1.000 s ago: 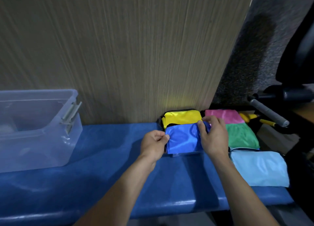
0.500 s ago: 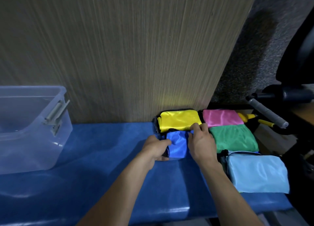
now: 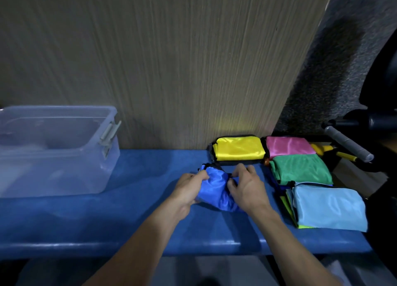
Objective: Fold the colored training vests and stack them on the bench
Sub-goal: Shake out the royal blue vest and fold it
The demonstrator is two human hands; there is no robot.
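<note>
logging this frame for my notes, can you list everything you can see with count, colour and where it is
royal blue vest: 1, royal blue, bench middle, bunched between both hands
yellow vest: 1, yellow, folded, against the wall panel
pink vest: 1, pink, folded, right of the yellow one
green vest: 1, green, folded, in front of the pink one
light blue vest: 1, light blue, folded, bench right end, lime-green edge showing beneath
bench: 1, blue, across the view
plastic bin: 1, clear, bench left end
wall panel: 1, wood-grain beige, behind the bench
left hand: 1, grips the vest's left side
right hand: 1, fingers pinch its right side
</note>
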